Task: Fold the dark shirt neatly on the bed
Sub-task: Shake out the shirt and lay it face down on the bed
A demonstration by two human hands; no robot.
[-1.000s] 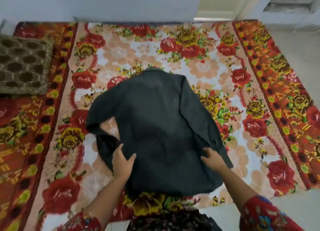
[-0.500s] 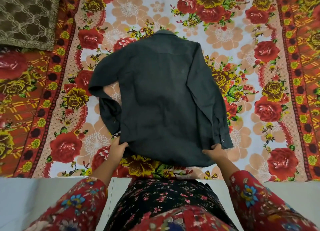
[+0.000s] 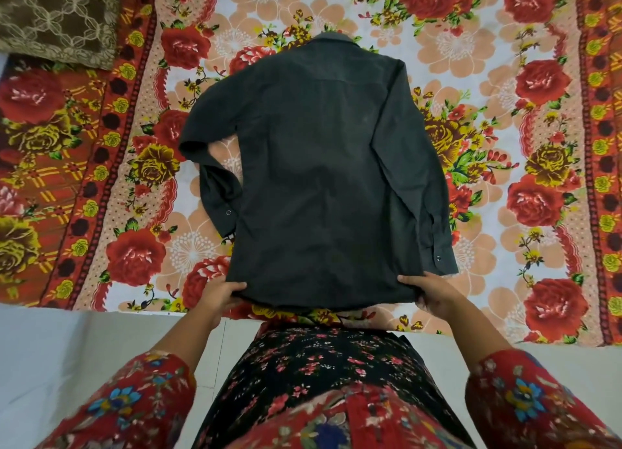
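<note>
One dark shirt (image 3: pixel 323 166) lies spread flat, back side up, in the middle of the frame on the bed (image 3: pixel 505 88), whose cover is printed with red and yellow roses. Its long axis runs from top to bottom of the frame. The single collar (image 3: pixel 331 40) points to the upper middle, away from the person, and the hem (image 3: pixel 323 297) lies at the lower middle, by the bed's near edge.

The shirt has two sleeves. The sleeve on the frame's left (image 3: pixel 215 183) juts outward, bends at the elbow and doubles back down, its cuff ending beside the body. The sleeve on the frame's right (image 3: pixel 427 179) lies straight along the shirt's side, its cuff at the lower right. Each cuff shows one small button, two in all.

Two hands hold the hem, one at each corner. The left hand (image 3: pixel 220 295) pinches the lower-left corner, thumb on top and fingers tucked beneath. The right hand (image 3: pixel 434 294) grips the lower-right corner the same way.

One brown patterned cushion (image 3: pixel 57 18) rests in the upper left of the frame, well apart from the shirt. Pale floor (image 3: pixel 50 347) fills the lower left.
</note>
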